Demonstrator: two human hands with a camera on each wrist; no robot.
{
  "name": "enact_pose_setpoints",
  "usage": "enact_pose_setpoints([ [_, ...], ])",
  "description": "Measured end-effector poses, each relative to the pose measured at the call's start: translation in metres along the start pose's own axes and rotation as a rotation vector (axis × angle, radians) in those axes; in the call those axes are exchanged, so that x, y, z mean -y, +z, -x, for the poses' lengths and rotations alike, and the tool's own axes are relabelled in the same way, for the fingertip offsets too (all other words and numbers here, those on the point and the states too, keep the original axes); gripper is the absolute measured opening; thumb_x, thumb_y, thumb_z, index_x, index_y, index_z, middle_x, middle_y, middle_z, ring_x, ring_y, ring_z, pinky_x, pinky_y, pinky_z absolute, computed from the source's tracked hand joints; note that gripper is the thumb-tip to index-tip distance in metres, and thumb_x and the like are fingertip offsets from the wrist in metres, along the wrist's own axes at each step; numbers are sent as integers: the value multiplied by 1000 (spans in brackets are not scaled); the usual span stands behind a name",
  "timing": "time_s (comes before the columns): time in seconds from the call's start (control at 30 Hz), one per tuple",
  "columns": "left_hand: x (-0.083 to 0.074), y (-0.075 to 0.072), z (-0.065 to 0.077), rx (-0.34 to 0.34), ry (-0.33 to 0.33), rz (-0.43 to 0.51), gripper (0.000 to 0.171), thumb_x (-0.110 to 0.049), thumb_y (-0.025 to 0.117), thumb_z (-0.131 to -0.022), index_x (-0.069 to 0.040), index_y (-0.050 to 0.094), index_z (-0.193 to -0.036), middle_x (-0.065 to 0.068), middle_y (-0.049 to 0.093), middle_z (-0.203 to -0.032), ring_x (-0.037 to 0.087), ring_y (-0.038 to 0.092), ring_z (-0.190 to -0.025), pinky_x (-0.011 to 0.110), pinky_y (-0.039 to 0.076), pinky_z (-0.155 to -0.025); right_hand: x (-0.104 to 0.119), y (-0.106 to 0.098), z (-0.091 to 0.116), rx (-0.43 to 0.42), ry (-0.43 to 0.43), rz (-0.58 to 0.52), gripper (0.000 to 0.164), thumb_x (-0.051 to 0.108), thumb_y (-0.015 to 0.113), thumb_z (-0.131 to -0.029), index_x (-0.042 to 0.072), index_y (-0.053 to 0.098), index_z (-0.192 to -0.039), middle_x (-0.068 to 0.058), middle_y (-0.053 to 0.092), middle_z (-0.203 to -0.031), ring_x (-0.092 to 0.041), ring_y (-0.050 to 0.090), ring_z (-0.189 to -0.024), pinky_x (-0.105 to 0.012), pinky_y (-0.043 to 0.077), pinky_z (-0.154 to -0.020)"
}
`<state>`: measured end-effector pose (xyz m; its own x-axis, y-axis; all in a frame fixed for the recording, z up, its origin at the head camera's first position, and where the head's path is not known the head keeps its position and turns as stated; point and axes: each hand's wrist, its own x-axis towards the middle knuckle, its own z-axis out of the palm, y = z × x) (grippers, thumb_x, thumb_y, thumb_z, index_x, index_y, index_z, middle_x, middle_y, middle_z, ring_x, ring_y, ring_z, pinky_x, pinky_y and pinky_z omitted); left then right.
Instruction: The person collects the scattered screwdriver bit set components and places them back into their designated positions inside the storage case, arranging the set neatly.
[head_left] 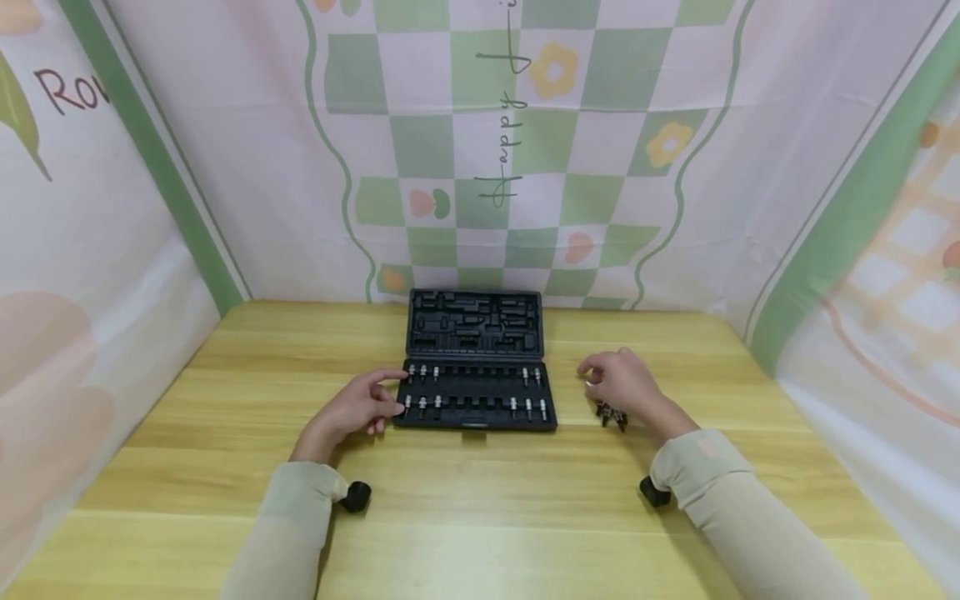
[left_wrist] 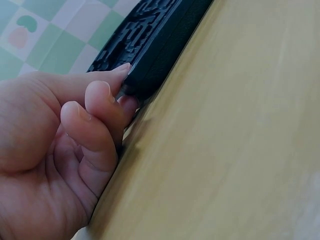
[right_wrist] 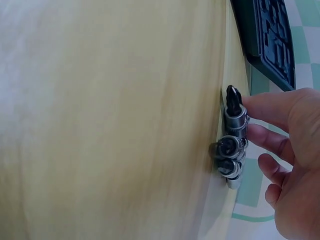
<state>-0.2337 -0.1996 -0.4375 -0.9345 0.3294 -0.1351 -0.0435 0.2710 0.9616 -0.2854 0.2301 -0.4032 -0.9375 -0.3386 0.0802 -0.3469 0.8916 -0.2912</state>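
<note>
A black bit socket case [head_left: 474, 427] lies unfolded on the table, with silver bit sockets [head_left: 423, 404] standing at the left and right ends of its two rows. My left hand [head_left: 360, 406] holds the case by its left edge. In the left wrist view, the thumb [left_wrist: 102, 82] lies over the rim and a fingertip sits below it. Right of the case, my right hand [head_left: 621, 382] hovers over a small pile of loose bit sockets [head_left: 612, 415], thumb and forefinger apart. In the right wrist view, dark-tipped bit sockets [right_wrist: 235, 125] partly hide the fingertips.
The case's lid [head_left: 475, 325] leans back toward a checkered cloth [head_left: 517, 142] that hangs behind the table. Printed cloth also hangs at both sides. The wooden tabletop [head_left: 480, 517] runs forward between the sleeves, each with a black wrist device [head_left: 356, 497].
</note>
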Motion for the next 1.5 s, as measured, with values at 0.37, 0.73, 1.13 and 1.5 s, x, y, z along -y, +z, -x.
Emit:
enact_pose_setpoints([
  [0.37,1,-1,1,-7,7,-5,61,-1,61,-94,-5,36,-149,19,62,-92,18,54,-51,28,46,-44,-1,1,0,-14,-34,34,30,4,72,-75,11,74,-104,3,63,-81,-22,46,-78,-39,36,-70],
  [0.73,2,0,0,-7,3,-1,60,-1,63,-93,-7,39,-148,17,63,-90,16,53,-50,28,47,-46,-3,7,-1,-56,-39,32,15,6,71,-80,12,76,-93,4,63,-77,-22,47,-77,-39,36,-70],
  [1.13,1,0,-1,-4,-3,3,59,-1,62,-94,-7,39,-148,17,63,-90,16,53,-49,28,47,-46,9,7,-8,-114,17,-103,11,7,68,-84,7,74,-94,1,65,-80,-25,53,-83,-44,43,-76],
  [1.5,0,0,-1,-12,-19,0,59,-1,62,-93,-10,40,-148,15,63,-90,16,54,-49,28,48,-46,20,9,-16,-131,48,-221,9,9,68,-87,7,73,-95,-2,67,-85,-26,57,-86,-47,45,-80],
])
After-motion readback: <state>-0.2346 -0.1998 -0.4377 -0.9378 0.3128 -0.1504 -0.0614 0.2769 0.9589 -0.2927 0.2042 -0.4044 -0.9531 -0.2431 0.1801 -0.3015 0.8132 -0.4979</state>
